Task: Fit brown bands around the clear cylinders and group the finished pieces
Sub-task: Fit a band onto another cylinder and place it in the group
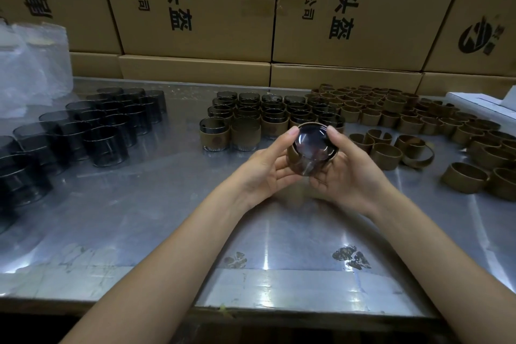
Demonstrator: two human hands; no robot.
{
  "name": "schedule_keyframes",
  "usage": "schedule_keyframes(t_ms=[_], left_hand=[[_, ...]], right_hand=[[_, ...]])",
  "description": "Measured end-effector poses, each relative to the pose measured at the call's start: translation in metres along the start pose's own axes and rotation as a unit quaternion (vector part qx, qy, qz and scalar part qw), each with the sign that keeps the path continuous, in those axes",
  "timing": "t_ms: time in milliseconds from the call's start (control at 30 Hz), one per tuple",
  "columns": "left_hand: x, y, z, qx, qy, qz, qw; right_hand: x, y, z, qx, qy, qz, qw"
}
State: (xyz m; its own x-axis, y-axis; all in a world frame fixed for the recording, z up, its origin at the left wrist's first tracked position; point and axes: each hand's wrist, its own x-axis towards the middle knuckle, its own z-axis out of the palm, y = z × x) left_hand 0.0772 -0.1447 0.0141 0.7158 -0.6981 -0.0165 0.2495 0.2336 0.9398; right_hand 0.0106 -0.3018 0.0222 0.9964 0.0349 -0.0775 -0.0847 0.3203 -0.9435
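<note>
A clear cylinder (pixel 312 142) with a brown band (pixel 296 162) around its side is held above the table's middle, its round base turned toward me. My left hand (pixel 269 166) grips it from the left, thumb on the rim. My right hand (pixel 344 169) grips it from the right, fingers curled under it. Banded cylinders (pixel 251 117) stand grouped in rows just behind my hands. Bare dark-tinted cylinders (pixel 106 120) stand in rows at the left. Loose brown bands (pixel 413 120) cover the right side.
The metal table (pixel 173 220) has worn patches near its front edge. Stacked cardboard boxes (pixel 195 8) form a wall at the back. Crumpled clear plastic (pixel 30 64) sits at the far left, and a white box (pixel 480 105) at the far right.
</note>
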Motion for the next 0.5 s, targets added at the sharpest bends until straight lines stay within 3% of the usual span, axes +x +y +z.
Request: schedule_keyframes(t_ms=[167,300,433,500], left_hand=[[-0.0008,0.0009,0.0,-0.018,-0.067,0.03,0.997],[0.0001,-0.0007,0.0007,-0.026,-0.082,0.05,0.995],[0.0,0.0017,0.0,-0.047,-0.07,0.049,0.995],[-0.0001,0.0049,0.001,-0.024,-0.027,0.05,0.998]], right_hand=[[-0.0029,-0.0001,-0.0014,0.076,-0.085,-0.028,0.993],[-0.0044,0.0003,0.0014,0.093,-0.081,-0.042,0.991],[-0.004,0.0,0.002,0.085,-0.078,-0.054,0.992],[-0.004,0.0003,0.0035,0.05,-0.059,-0.057,0.995]])
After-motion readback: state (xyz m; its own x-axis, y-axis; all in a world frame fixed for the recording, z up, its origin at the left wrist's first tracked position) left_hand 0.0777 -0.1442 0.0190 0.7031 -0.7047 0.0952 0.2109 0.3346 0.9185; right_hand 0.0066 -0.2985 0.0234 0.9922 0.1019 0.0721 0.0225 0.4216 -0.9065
